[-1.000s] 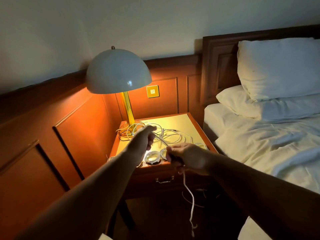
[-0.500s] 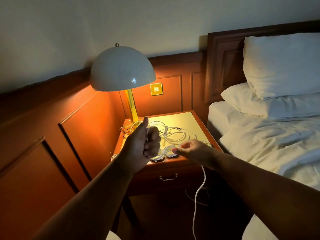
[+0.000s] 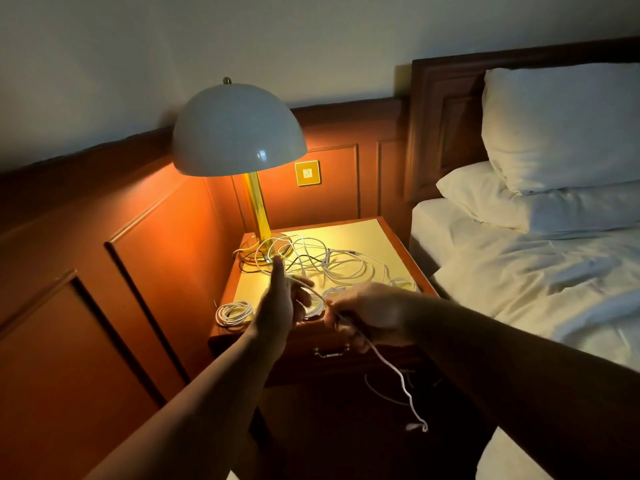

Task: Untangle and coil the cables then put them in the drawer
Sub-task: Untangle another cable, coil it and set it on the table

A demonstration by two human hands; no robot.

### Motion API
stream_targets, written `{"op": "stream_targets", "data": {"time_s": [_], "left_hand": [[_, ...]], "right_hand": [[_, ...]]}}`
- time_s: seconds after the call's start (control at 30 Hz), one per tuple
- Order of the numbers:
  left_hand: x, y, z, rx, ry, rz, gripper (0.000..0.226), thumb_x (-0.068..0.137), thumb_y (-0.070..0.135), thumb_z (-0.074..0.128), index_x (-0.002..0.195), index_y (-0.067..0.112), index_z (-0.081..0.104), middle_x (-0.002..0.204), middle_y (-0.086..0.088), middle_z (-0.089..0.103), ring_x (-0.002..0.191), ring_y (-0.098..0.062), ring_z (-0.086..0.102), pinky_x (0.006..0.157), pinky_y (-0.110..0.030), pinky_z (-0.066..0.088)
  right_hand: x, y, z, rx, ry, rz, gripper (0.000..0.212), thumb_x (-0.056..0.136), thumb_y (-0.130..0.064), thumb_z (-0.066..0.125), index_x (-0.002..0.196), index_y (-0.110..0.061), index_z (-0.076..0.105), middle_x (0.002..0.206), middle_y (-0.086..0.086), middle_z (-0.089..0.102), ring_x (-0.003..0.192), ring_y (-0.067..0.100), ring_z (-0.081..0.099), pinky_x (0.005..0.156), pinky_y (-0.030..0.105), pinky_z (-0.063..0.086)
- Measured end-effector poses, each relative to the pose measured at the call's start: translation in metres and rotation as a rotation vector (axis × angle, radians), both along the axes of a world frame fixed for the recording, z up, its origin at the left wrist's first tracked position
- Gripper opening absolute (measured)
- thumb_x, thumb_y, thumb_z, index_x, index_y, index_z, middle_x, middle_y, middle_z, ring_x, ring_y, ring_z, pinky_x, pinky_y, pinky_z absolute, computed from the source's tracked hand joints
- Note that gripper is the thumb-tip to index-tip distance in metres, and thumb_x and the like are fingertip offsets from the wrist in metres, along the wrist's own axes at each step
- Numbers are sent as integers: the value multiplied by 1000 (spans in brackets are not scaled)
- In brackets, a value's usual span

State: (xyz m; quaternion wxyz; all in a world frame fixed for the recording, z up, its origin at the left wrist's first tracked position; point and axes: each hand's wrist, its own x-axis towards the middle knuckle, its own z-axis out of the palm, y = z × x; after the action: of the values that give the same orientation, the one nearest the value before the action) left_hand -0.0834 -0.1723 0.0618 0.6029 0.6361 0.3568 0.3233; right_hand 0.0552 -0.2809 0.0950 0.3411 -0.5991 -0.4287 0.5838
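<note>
Currently your left hand (image 3: pixel 277 306) and right hand (image 3: pixel 367 315) both grip one white cable (image 3: pixel 391 368). Wind even loops; keep its tail off the tangle (image 3: pixel 311 261) at the table's (image 3: pixel 363 233) back edge.

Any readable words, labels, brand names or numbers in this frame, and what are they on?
None can be read.
Wall switch plate: a small pale square at its middle, too small and blurred to tell whether it carries a sign.
Lamp, cables, nightstand, drawer, pillows: no print visible.
</note>
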Motion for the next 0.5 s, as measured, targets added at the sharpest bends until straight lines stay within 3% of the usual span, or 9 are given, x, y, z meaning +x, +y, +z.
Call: {"op": "stream_targets", "data": {"time_s": [0.13, 0.27, 0.37, 0.5], "left_hand": [[11, 3, 12, -496, -477, 219, 50, 103, 52, 30, 87, 11, 55, 66, -3, 51, 60, -17, 46, 59, -30, 34], [9, 3, 22, -625, -815, 179, 49, 105, 49, 26, 73, 17, 46, 54, 3, 36, 46, -12, 33, 46, -24, 26], [0, 5, 24, -568, -852, -13, 61, 104, 54, 22, 61, 18, 45, 47, 4, 29, 37, -10, 24, 38, -22, 20], [-11, 4, 18, -362, -633, -417, 71, 95, 69, 21, 56, 15, 46, 42, 4, 31, 34, -10, 24, 39, -20, 17]], "right_hand": [[-17, 1, -19, 30, -115, 60, 39, 104, -39, 39, 79, -14, 54, 66, 2, 50, 57, 14, 45, 58, 29, 37], [-17, 6, -32, 95, -284, 7, 41, 100, -50, 41, 76, -16, 48, 62, -1, 42, 49, 8, 36, 50, 24, 30], [0, 7, -35, 195, -443, -46, 47, 93, -58, 49, 77, -14, 51, 63, -1, 42, 55, 10, 36, 52, 25, 30], [22, 9, -24, 214, -439, -120, 45, 86, -53, 65, 77, -11, 53, 62, 0, 43, 56, 12, 37, 52, 25, 31]]}}
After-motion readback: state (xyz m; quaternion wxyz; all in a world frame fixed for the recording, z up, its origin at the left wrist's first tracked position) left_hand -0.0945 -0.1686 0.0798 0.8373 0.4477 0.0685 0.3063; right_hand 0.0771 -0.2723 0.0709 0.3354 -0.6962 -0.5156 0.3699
